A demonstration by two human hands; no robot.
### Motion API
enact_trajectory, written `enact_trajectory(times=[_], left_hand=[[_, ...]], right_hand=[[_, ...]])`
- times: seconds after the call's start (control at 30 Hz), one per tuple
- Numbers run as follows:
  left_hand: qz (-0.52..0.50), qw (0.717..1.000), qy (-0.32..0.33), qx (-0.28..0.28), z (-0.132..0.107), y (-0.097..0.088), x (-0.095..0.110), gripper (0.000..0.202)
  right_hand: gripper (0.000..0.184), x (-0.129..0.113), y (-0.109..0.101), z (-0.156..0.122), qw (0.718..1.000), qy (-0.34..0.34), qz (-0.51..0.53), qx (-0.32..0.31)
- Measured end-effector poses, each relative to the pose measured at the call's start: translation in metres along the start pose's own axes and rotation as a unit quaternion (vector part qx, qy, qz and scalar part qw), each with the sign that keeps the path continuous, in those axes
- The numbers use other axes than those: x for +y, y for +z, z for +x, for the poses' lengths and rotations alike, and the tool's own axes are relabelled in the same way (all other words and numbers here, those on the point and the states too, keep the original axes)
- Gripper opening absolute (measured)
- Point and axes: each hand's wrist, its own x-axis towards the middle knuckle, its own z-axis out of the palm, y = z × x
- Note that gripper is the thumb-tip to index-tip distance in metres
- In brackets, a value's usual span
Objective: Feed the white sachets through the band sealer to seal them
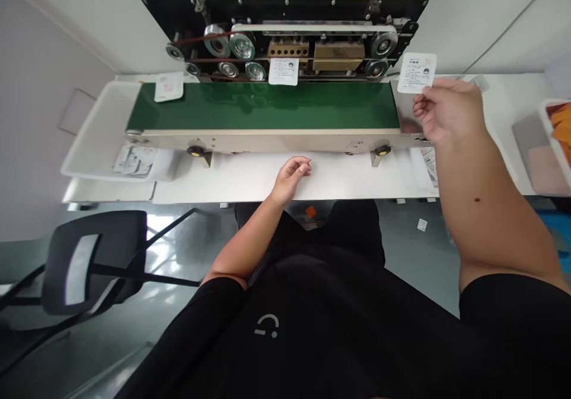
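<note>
My right hand (457,107), fingers curled, pinches the lower corner of a white printed sachet (417,73) with rounded corners. It holds the sachet at the right end of a band sealing machine (285,12). A second printed sachet (284,72) is in the middle of the machine, its top edge under the sealing blocks. On the left end of the green conveyor belt (267,107) lies another sachet (169,87). My left hand (291,178) rests at the front of the white table (339,179), fingers loosely curled together with nothing in them.
Left of the belt, a white plastic bin (80,149) contains several printed sachets. More sachets (429,164) lie partly hidden under the machine's right end. An office chair (96,262) stands at lower left. At far right is a bin (555,143) with orange contents.
</note>
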Motion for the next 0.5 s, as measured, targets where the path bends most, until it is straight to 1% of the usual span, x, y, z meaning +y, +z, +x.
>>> enact_trajectory(times=[0.1,0.17,0.23,0.3,0.37,0.4,0.43,0.5], left_hand=[[0.006,1.0,0.001,0.002,-0.001,-0.001,0.0,0.039],[0.007,1.0,0.0,0.003,-0.002,-0.001,0.0,0.039],[0.005,1.0,0.001,0.003,-0.001,-0.002,0.0,0.039],[0.004,1.0,0.004,0.003,-0.001,-0.003,0.0,0.039],[0.004,1.0,0.008,0.007,-0.001,-0.003,0.0,0.038],[0.005,1.0,0.01,0.011,-0.001,-0.003,0.0,0.038],[0.008,1.0,0.01,0.015,-0.002,-0.003,0.001,0.037],[0.016,1.0,0.009,0.024,-0.002,-0.003,0.001,0.037]], right_hand=[[0.017,0.003,0.027,0.019,0.999,0.035,-0.017,-0.024],[0.018,0.005,0.05,0.025,0.997,0.062,-0.023,-0.04],[0.017,0.003,0.07,0.022,0.995,0.082,-0.031,-0.048],[0.011,0.001,0.082,0.012,0.994,0.068,-0.059,-0.057],[0.001,0.0,0.079,0.0,0.995,0.01,-0.088,-0.054],[0.002,0.001,0.072,-0.005,0.994,-0.032,-0.092,-0.041],[0.004,0.001,0.06,-0.008,0.993,-0.08,-0.088,-0.017],[0.015,0.003,0.022,-0.011,0.983,-0.159,-0.073,0.058]])
